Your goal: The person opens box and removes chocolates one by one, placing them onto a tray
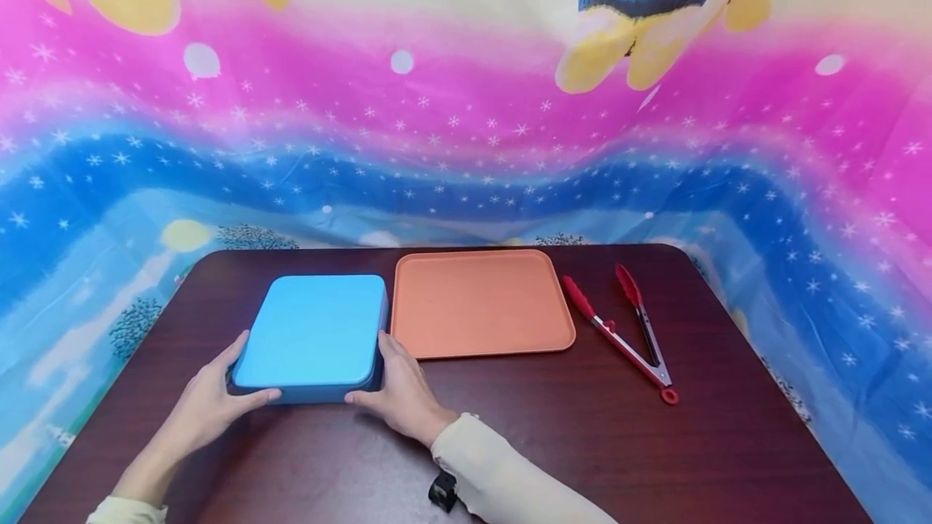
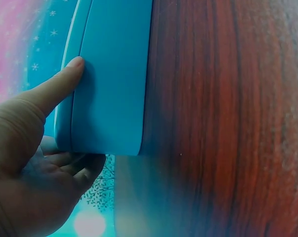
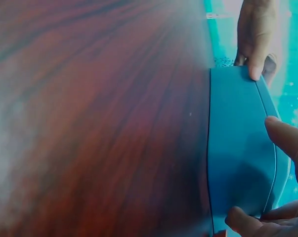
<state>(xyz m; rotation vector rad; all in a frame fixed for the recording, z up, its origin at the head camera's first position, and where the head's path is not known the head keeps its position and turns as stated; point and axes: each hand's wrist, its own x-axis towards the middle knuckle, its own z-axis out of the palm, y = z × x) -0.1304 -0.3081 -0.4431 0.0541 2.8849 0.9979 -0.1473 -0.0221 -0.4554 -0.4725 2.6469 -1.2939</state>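
Note:
A blue lidded box (image 1: 313, 338) lies flat on the left part of the table. My left hand (image 1: 207, 403) grips its near left corner, thumb on the front wall and fingers along the left side. At the near right corner my right hand (image 1: 404, 390) holds it the same way, the thumb on the front and the fingers on the right side. In the left wrist view the left thumb lies over the seam between the lid and the body of the box (image 2: 109, 89). The right wrist view shows both hands at the box (image 3: 237, 133), its lid on.
An orange tray (image 1: 480, 306) lies just right of the box, near the table's back edge. Right of it are spread red-and-silver tongs (image 1: 619, 340). A printed cloth (image 1: 451, 136) hangs behind the dark wooden table (image 1: 728, 443). A black device (image 1: 442, 492) sits at my right wrist.

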